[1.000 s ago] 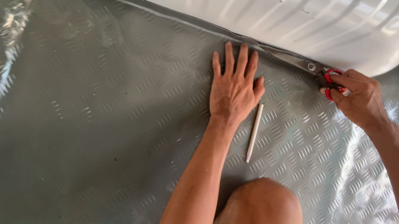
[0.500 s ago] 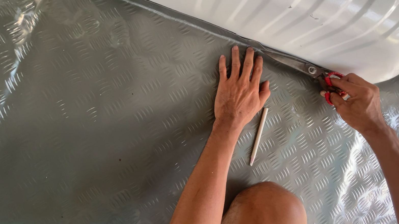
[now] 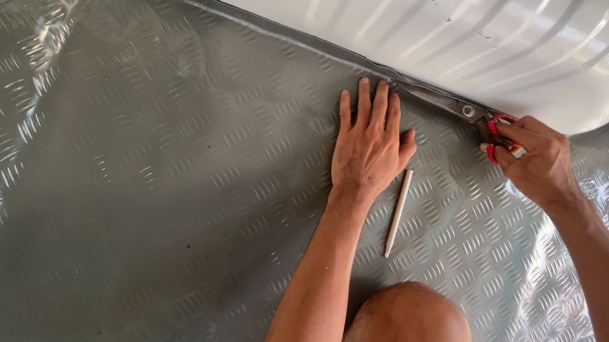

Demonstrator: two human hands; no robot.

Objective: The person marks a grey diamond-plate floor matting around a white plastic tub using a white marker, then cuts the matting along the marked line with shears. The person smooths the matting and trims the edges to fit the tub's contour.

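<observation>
The left hand [image 3: 369,148] lies flat, fingers spread, pinning the grey sheet [image 3: 130,217] beside the white panel [image 3: 471,8]; the right hand [image 3: 534,158] grips red-handled scissors [image 3: 494,137] at the edge, a stick [image 3: 398,212] just behind the left palm.

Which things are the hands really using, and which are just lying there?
In use:
- red-handled scissors, gripped by the right hand, blades along the edge beside the white ribbed panel
- grey tread-pattern floor sheet, pressed flat by the left hand

Lying about:
- thin pale stick, untouched beside the left hand
</observation>
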